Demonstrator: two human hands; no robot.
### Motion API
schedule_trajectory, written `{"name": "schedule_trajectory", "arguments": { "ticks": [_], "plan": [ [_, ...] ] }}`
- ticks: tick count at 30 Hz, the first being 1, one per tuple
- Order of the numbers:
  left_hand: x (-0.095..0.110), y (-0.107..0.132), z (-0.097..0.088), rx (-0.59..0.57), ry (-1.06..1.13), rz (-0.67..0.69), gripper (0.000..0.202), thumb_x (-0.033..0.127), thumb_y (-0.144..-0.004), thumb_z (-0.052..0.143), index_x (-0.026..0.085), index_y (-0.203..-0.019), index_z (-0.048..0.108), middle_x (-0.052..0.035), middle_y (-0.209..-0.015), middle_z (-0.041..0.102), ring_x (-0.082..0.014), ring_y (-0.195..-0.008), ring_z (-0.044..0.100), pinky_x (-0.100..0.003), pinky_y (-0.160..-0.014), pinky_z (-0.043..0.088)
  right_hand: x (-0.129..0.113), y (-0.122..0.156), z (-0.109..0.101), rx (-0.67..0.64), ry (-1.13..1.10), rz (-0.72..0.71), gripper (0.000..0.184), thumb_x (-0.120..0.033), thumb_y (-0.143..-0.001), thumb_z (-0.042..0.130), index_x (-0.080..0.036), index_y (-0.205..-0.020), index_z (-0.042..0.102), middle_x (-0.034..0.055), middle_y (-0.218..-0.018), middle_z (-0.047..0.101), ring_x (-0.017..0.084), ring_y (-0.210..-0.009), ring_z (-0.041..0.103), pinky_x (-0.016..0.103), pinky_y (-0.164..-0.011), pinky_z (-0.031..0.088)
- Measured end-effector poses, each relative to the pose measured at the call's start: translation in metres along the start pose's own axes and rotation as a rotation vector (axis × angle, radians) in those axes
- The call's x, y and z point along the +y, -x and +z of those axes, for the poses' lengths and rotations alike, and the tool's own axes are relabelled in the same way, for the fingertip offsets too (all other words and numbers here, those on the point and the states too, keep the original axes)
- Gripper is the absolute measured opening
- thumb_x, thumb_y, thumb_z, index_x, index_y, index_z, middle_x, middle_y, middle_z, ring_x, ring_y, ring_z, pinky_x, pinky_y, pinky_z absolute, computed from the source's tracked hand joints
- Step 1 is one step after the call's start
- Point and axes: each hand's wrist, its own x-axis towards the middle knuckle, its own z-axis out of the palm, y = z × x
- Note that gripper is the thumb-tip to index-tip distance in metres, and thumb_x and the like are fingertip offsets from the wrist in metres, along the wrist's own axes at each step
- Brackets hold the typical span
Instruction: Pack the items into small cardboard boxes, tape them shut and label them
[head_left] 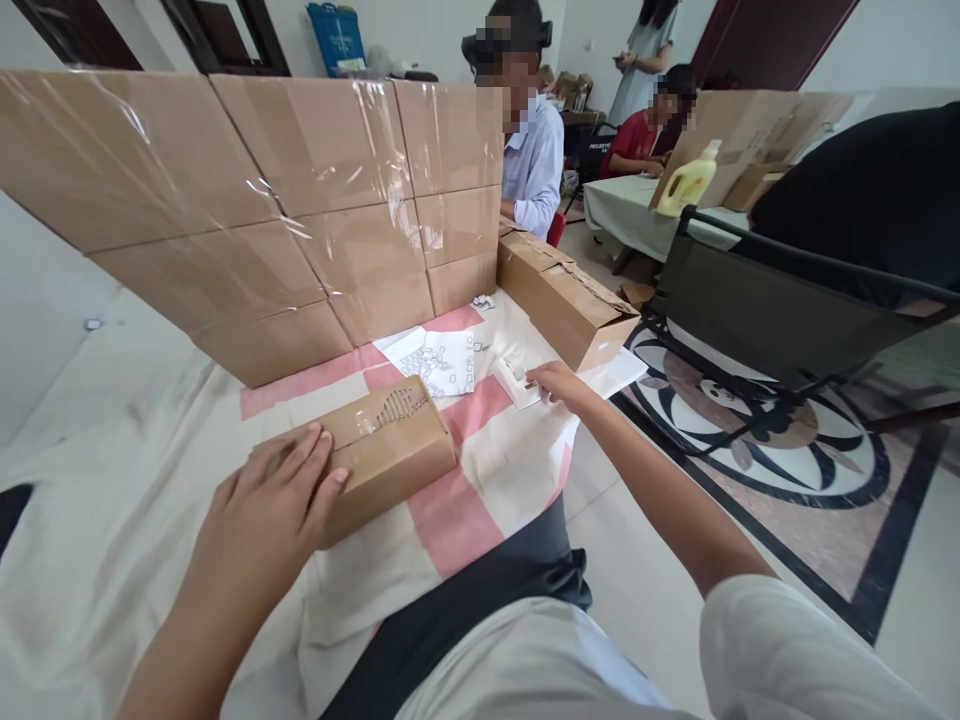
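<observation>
My left hand (262, 500) lies flat with fingers spread on the near end of a small brown cardboard box (390, 445) that has a row of slits in its top. My right hand (555, 383) reaches forward over the table's right side, fingers curled onto a small white flat piece (516, 380). A printed instruction sheet (439, 362) lies between the box and the cardboard wall.
A taped wall of cardboard boxes (285, 210) stands behind the cloth-covered table (480, 500). A longer brown box (566, 300) lies at the right. A dark folding chair (780, 310) stands to the right. Other people sit at tables beyond, by a yellow bottle (688, 180).
</observation>
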Motion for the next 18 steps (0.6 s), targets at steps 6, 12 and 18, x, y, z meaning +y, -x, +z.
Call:
{"name": "schedule_trajectory", "arguments": {
  "ticks": [6, 12, 18],
  "plan": [
    [0.13, -0.025, 0.023, 0.315, 0.295, 0.323, 0.016, 0.028, -0.091, 0.066, 0.024, -0.106, 0.069, -0.0035, -0.115, 0.078, -0.0264, -0.109, 0.068, -0.043, -0.1, 0.045, -0.015, -0.017, -0.008, -0.151, 0.03, 0.122, 0.025, -0.022, -0.081, 0.069, -0.018, -0.063, 0.053, -0.0033, -0.051, 0.046, 0.007, -0.043, 0.032, 0.024, -0.043, 0.023],
    [0.213, -0.112, 0.142, -0.127, 0.472, 0.117, 0.098, 0.044, -0.078, 0.081, 0.024, -0.16, 0.031, -0.0167, -0.173, 0.018, -0.0449, -0.158, 0.02, -0.057, -0.122, 0.03, -0.019, -0.025, -0.008, -0.221, 0.061, 0.162, 0.03, -0.018, -0.073, 0.074, -0.02, -0.059, 0.048, -0.0053, -0.044, 0.039, 0.007, -0.041, 0.03, 0.023, -0.04, 0.022],
    [0.197, -0.17, 0.197, -0.281, 0.588, -0.01, 0.121, 0.049, -0.069, 0.086, 0.025, -0.164, 0.015, -0.0211, -0.167, 0.029, -0.0417, -0.149, 0.039, -0.055, -0.12, 0.033, -0.023, -0.019, -0.01, -0.113, 0.071, 0.086, 0.03, -0.025, -0.077, 0.075, -0.019, -0.06, 0.052, -0.0028, -0.043, 0.043, 0.009, -0.041, 0.037, 0.024, -0.041, 0.026]
  ]
}}
